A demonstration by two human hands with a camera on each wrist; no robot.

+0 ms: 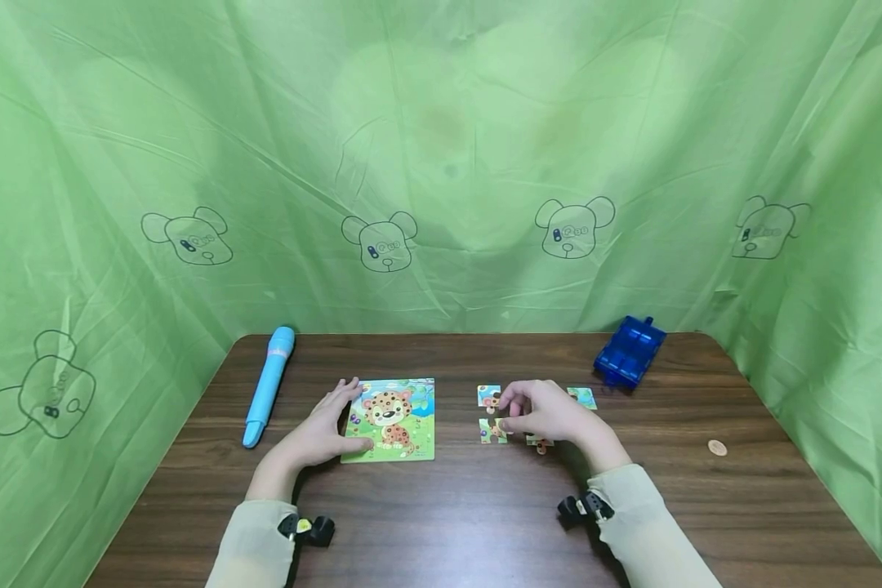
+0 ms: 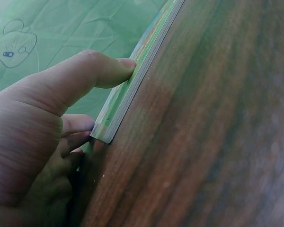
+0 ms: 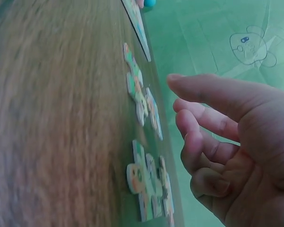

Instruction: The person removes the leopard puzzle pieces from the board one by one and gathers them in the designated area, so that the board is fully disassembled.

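Note:
A square picture puzzle board [image 1: 422, 425] shows a spotted cartoon cub on a green and blue ground. My left hand [image 1: 323, 429] rests on its left side. In the left wrist view, the thumb presses the board [image 2: 119, 97] from above while the other fingers lie by its edge. Over a group of loose puzzle pieces [image 1: 489, 433] hovers my right hand [image 1: 547, 412], thumb and fingertips bent and apart. The right wrist view shows nothing between them, with several pieces [image 3: 141, 177] lying below. Part of the group is hidden behind the hand in the head view.
A light blue microphone-shaped stick [image 1: 268, 392] lies at the table's left edge. At the back right sits a translucent dark blue tray-like object [image 1: 630, 353]. A small round pale disc [image 1: 717, 447] lies on the right. Green curtain [image 1: 456, 163] hangs around the wooden table [image 1: 441, 523].

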